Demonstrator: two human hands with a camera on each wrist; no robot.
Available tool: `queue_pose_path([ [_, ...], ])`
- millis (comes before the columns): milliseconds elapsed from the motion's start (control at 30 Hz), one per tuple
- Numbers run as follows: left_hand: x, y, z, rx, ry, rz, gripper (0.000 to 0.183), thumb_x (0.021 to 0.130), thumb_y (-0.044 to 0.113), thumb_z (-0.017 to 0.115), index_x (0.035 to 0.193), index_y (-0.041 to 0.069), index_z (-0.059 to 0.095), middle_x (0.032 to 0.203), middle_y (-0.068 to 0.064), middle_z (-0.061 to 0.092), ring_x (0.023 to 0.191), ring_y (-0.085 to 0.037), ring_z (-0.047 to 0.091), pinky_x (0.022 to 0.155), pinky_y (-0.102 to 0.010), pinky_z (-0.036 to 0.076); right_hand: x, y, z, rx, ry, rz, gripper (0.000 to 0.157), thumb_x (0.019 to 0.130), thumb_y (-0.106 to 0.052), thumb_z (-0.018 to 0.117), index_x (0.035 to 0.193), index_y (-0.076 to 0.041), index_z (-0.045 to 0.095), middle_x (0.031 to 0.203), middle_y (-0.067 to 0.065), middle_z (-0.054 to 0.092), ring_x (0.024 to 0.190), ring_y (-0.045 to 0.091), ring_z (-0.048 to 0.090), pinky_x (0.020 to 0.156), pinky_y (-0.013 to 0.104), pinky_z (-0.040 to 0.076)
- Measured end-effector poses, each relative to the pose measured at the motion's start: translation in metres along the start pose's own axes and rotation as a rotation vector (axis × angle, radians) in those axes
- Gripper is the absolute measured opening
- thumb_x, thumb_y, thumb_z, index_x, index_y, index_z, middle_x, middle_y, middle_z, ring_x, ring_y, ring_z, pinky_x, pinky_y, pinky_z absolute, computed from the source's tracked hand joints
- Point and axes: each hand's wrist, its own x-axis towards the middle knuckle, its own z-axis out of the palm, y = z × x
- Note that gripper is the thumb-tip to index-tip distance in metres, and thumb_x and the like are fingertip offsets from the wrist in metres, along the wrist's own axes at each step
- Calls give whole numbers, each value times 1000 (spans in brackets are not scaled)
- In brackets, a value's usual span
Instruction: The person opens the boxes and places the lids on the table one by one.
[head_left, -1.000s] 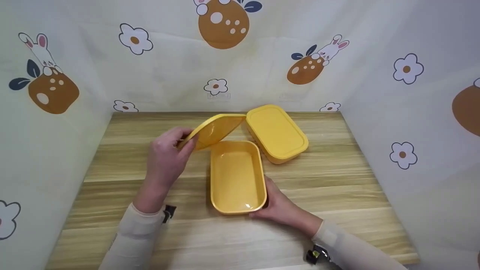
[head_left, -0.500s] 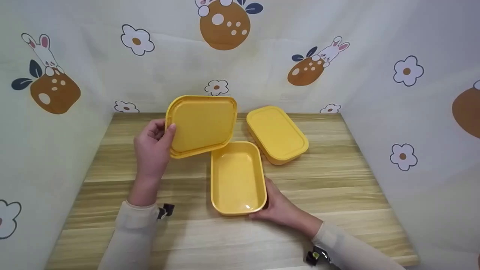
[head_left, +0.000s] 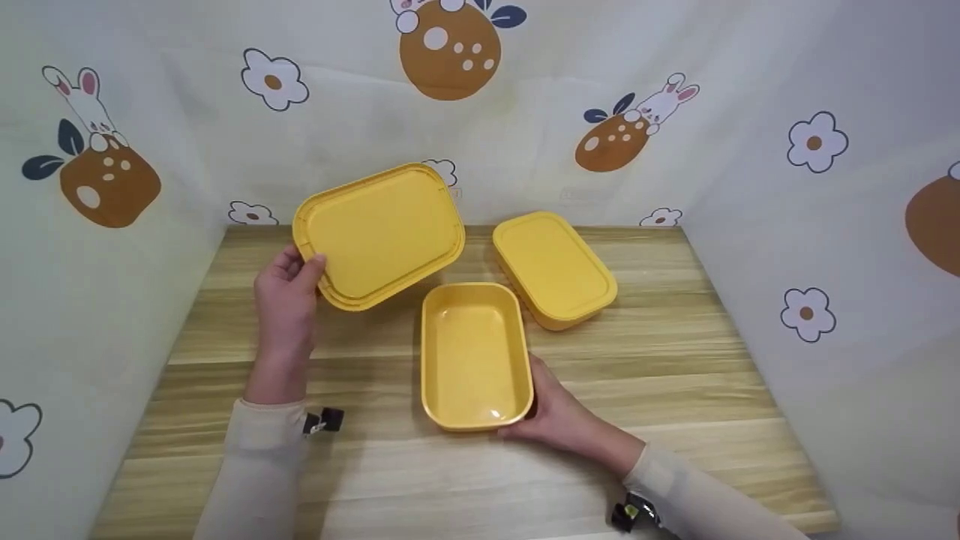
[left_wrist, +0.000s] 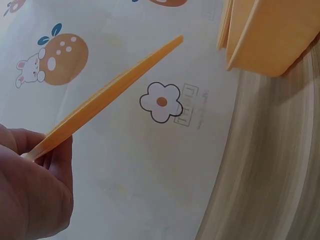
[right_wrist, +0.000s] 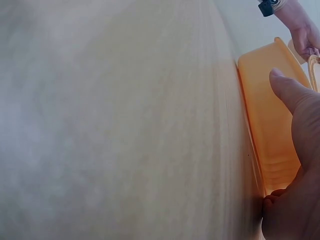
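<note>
My left hand (head_left: 287,307) pinches a yellow lid (head_left: 382,234) at its left end, thumb on the rimmed face and fingers behind. The lid is raised and tilted, rimmed underside toward me; it shows edge-on in the left wrist view as a thin orange strip (left_wrist: 105,95). Below and to its right, an uncovered yellow food container (head_left: 476,360) stands on the table, with nothing in it. My right hand (head_left: 562,416) grips that container round its near right corner. In the right wrist view the thumb (right_wrist: 287,90) lies along the container's wall (right_wrist: 270,110); most of the fingers are hidden.
A second yellow container with its lid on (head_left: 555,266) stands at an angle behind and right of the uncovered one, close to its far right corner. The wood-grain table (head_left: 652,375) is bordered by cloth walls (head_left: 337,127) printed with rabbits, fruit and flowers.
My left hand has lifted the lid off the container's far end and carried it left and up, turning its underside toward me. The right hand and both containers have stayed put.
</note>
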Motion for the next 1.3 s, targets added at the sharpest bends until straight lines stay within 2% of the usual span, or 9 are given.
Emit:
queue_pose_path([
  [67, 1, -2, -2, -36, 6, -17, 32, 106, -2, 66, 137, -10, 63, 122, -18, 69, 108, -24, 70, 90, -28, 63, 0, 1, 0, -2, -2, -4, 124, 73, -6, 103, 171, -1, 28, 166, 33, 38, 152, 49, 42, 130, 48, 28],
  [300, 7, -8, -8, -161, 23, -9, 22, 105, -5, 66, 126, -9, 66, 110, -15, 72, 96, -22, 73, 80, -30, 65, 0, 1, -1, 15, -19, 1, 123, 75, -6, 102, 171, 2, 26, 166, 33, 37, 152, 49, 42, 129, 36, 28],
  [400, 8, -8, -12, -191, 35, -19, 23, 106, -6, 65, 128, -7, 66, 111, -14, 75, 98, -21, 75, 81, -30, 65, 0, 1, -1, 11, -18, 0, 123, 75, -6, 102, 171, 2, 26, 166, 33, 37, 152, 48, 42, 129, 37, 27],
  [500, 8, -8, -14, -209, 40, -29, 24, 106, -6, 64, 130, -7, 65, 112, -14, 76, 98, -21, 76, 82, -29, 65, 0, 1, -1, 7, -16, 3, 124, 74, -6, 102, 171, 4, 26, 165, 31, 38, 152, 46, 42, 128, 33, 27],
  [600, 9, -7, -16, -233, 45, -45, 22, 106, -6, 64, 128, -8, 63, 111, -14, 74, 96, -21, 75, 81, -29, 65, 0, 1, -1, 7, -13, 5, 123, 74, -6, 102, 171, 5, 26, 165, 30, 39, 152, 44, 43, 127, 28, 26],
  [700, 9, -6, -17, -263, 40, -69, 23, 107, -7, 63, 130, -7, 61, 114, -15, 71, 97, -21, 73, 84, -28, 64, -1, 0, -1, 15, -15, 3, 123, 74, -6, 102, 170, 5, 27, 165, 32, 39, 151, 46, 43, 127, 29, 27],
  [900, 9, -6, -21, -274, 6, -85, 31, 109, -7, 58, 139, -3, 57, 127, -16, 62, 103, -21, 70, 89, -27, 62, 0, -1, -3, 30, -20, 9, 123, 74, -6, 102, 171, 4, 26, 166, 32, 37, 153, 48, 41, 128, 32, 26],
  [1133, 6, -7, -26, -306, -4, -66, 32, 110, -11, 52, 139, 1, 51, 126, -15, 60, 105, -21, 70, 87, -27, 63, -1, -1, -2, 17, -13, -7, 124, 74, -6, 102, 171, 4, 26, 166, 29, 39, 152, 44, 42, 127, 27, 26],
  [1300, 5, -7, -29, -275, -16, -69, 34, 111, -9, 48, 143, 1, 49, 131, -15, 57, 110, -21, 67, 88, -26, 62, -2, -1, -2, 5, -3, -12, 125, 74, -7, 103, 171, 4, 26, 164, 30, 41, 150, 45, 44, 128, 33, 28],
])
